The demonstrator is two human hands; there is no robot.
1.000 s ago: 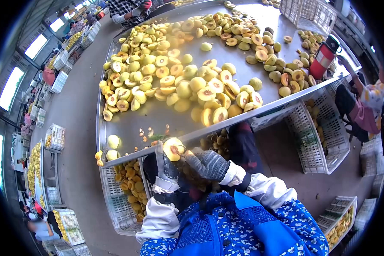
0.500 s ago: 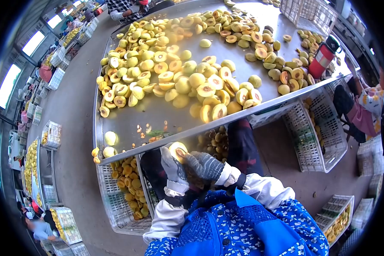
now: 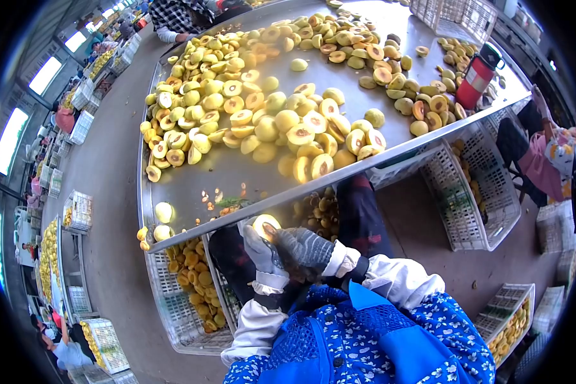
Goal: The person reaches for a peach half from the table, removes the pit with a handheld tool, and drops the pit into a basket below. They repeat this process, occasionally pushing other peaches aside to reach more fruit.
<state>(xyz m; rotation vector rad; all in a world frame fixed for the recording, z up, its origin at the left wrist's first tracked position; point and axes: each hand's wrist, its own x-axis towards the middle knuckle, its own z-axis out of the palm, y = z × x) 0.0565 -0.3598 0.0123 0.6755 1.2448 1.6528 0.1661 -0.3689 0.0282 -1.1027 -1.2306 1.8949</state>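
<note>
Both gloved hands are together just below the near edge of the metal table (image 3: 221, 173). My left hand (image 3: 261, 253), in a grey glove, is closed around a yellow peach half (image 3: 265, 226) from its left side. The cut face with a brown pit hollow points up. My right hand (image 3: 307, 248), in a darker grey knitted glove, is closed with its fingertips against the same half's lower right side. Whether a tool sits in those fingers is hidden. Above the hands, a large heap of halved peaches (image 3: 301, 134) spreads over the table.
Under the table stands a white crate (image 3: 163, 307) of peach halves, left of my legs. Another white crate (image 3: 457, 224) is at the right. A red bottle (image 3: 475, 83) stands on the table's right side. A co-worker's checked sleeve (image 3: 179, 16) shows at the far edge.
The view has shifted slightly. My hands keep nearly the same hold on the peach half, with the right fingers still at its edge. The co-worker's hand at the far edge has moved down toward the table.
</note>
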